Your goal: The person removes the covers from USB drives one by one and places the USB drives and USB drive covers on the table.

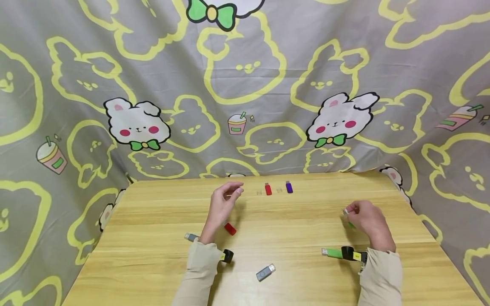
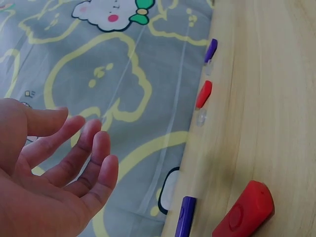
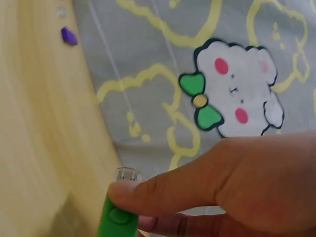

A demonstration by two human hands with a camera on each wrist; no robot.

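My right hand (image 1: 369, 219), over the right part of the table, pinches a green USB stick (image 3: 118, 216) between thumb and fingers. Its metal plug points up, and something clear surrounds it in the right wrist view. The left hand (image 1: 223, 206) hovers left of the middle, fingers loosely bent, holding nothing. Under its wrist lies a red USB stick (image 1: 230, 228). A purple USB stick (image 2: 185, 217) shows in the left wrist view beside that red one; in the head view the left hand seems to hide it. Another green USB stick (image 1: 334, 253) lies below the right hand, partly behind the wrist camera.
Along the back edge stand or lie a clear piece (image 1: 259, 193), a red USB stick (image 1: 268, 189), a second clear piece (image 1: 279, 190) and a purple USB stick (image 1: 289, 187). Grey USB sticks lie near the front (image 1: 266, 273) and by the left sleeve (image 1: 190, 236). A patterned curtain (image 1: 245, 140) borders the table.
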